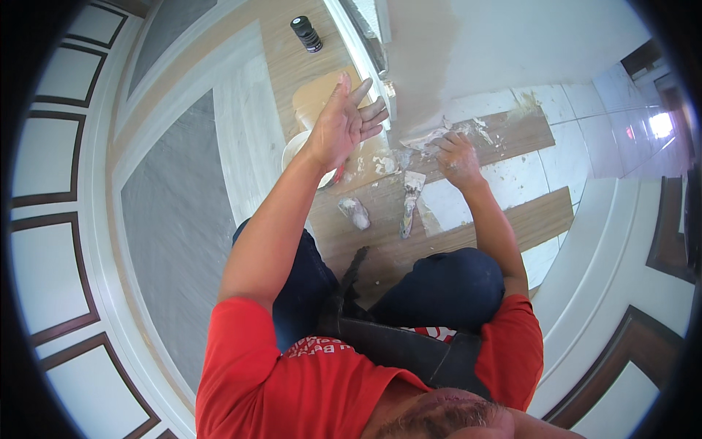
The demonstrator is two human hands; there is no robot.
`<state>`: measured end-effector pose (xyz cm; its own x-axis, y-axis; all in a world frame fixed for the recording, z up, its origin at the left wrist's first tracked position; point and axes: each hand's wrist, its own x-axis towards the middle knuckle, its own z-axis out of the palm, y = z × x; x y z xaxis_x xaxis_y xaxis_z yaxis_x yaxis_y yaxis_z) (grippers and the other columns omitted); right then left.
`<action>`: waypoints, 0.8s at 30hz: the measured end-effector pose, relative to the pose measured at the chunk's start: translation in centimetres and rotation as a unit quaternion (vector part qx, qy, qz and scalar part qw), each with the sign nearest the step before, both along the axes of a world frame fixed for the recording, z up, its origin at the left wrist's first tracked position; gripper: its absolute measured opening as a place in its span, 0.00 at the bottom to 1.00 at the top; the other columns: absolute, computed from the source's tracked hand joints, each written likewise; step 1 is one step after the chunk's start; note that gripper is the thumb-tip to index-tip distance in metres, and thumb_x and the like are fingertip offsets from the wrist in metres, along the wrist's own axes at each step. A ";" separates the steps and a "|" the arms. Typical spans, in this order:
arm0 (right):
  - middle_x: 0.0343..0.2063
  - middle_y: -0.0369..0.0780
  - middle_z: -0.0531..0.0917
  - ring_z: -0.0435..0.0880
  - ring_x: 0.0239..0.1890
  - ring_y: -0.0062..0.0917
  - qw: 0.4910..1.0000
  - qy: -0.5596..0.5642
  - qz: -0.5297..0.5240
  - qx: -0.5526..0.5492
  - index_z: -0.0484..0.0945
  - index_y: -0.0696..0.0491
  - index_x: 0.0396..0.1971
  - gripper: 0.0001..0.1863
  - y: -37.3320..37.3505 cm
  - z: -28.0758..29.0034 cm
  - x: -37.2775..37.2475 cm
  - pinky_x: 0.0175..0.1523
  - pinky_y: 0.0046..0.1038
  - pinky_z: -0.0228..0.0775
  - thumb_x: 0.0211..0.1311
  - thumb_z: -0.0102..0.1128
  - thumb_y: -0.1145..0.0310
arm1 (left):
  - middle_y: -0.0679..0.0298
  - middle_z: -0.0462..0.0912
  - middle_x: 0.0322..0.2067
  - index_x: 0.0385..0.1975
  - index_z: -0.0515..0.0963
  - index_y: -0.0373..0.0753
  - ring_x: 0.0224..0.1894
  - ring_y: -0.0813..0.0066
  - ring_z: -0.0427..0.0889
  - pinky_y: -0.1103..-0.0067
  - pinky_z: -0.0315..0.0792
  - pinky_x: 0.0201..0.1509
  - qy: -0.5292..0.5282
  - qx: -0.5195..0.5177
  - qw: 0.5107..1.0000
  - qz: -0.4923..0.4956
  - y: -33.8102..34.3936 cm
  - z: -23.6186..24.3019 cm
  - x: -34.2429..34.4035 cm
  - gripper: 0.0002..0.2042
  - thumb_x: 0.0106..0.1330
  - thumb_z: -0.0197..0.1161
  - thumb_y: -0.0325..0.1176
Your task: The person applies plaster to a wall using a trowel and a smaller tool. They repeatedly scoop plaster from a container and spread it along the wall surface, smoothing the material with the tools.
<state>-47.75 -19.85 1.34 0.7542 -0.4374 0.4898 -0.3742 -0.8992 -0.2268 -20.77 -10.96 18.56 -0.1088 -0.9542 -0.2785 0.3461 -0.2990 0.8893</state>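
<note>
My left hand (345, 123) is raised with its fingers spread and nothing in it, in front of a white bucket (290, 152) that it partly hides. Low over a wood-look plank, my right hand (459, 158) has its fingers curled together beside a pale, wedge-shaped smear of white filler (424, 138). Whatever those fingers grip, if anything, is hidden. Between my hands and knees lies a putty knife (410, 206), its blade and handle caked with filler. Left of it is a rounded, filler-smeared lump (355, 213) whose kind I cannot tell.
A black bottle (306, 35) with a white cap stands at the back. Beside the bucket is a tan board (313, 90). The white wall (504, 44) borders the far right. White tiles (569, 154) show between planks, with filler crumbs scattered about.
</note>
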 end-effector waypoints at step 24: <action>0.39 0.36 0.86 0.82 0.39 0.32 0.983 -0.118 0.000 -0.138 0.86 0.52 0.41 0.20 0.5 10.9 0.5 0.43 0.35 0.73 0.43 0.64 0.78 | 0.37 0.50 0.75 0.78 0.33 0.33 0.79 0.43 0.49 0.59 0.43 0.81 0.004 0.000 1.000 -0.001 0.1 0.4 -0.2 0.57 0.66 0.32 0.80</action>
<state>-47.26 -19.31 12.21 0.6057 -0.2626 0.7511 -0.3399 -0.9389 -0.0542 -20.99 -10.86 18.98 -0.1128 -0.9542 -0.2770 0.3530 -0.2991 0.8865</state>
